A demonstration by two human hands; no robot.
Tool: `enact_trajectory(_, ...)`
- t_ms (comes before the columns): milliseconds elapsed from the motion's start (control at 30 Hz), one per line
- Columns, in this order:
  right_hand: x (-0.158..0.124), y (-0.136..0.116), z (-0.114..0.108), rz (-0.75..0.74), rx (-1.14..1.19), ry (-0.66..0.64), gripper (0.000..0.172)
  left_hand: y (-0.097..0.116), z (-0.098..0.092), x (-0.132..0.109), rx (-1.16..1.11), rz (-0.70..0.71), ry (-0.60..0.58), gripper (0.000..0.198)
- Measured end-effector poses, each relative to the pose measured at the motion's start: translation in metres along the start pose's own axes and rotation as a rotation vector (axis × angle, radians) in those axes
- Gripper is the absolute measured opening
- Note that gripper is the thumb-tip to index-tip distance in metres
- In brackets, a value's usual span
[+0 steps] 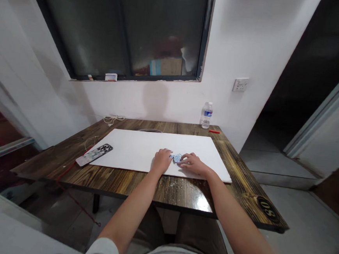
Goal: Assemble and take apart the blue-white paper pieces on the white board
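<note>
On a white board [132,147] lies a small blue-and-white patterned piece [177,158]; its exact kind is too small to make out. My left hand [163,159] rests at the piece's left end, fingers curled together with the tips on its edge. From the other side my right hand [194,163] reaches in, thumb and bent fingers closed on the right edge. The undersides of both hands and what lies beneath the fingertips are hidden.
A phone [94,155] with a patterned case overlaps the board's left edge, beside a red cord [68,170]. Toward the back of the wooden table [112,181] are a white cable [113,118], a water bottle [207,115] and a red pen [214,131].
</note>
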State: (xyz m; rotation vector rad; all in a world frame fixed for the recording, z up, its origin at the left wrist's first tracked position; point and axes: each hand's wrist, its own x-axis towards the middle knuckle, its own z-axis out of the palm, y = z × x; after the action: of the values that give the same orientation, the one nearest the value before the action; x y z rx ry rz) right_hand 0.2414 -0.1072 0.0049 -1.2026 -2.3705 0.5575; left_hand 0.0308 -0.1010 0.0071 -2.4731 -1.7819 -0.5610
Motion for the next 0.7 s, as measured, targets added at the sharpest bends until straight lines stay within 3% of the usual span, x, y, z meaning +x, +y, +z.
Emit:
enact_trajectory(133,-0.003,-0.007,-0.001,-0.104,0.232,-0.062,0.028,0.000,-0.003,0.001,-0.055,-0.036,-0.063,0.029)
enact_trajectory(267,0.000,-0.004,0.002,-0.058,0.461,-0.010,0.033,0.003,-0.004,0.002,-0.141,-0.034,-0.080,0.036)
enact_trajectory(367,0.004,0.002,0.007,0.057,0.347,0.188,0.029,0.004,-0.005,0.001,-0.152,-0.005,-0.114,0.040)
enact_trajectory(433,0.007,0.006,0.011,0.096,0.206,0.244,0.033,0.005,-0.005,0.000,-0.129,0.058,-0.126,0.038)
enact_trajectory(567,0.008,0.008,0.016,-0.011,0.026,0.137,0.038,0.004,-0.003,-0.001,-0.075,0.114,-0.109,0.031)
enact_trajectory(700,0.006,0.002,0.013,-0.096,0.007,0.135,0.029,0.000,-0.003,-0.001,-0.020,-0.048,-0.052,0.026)
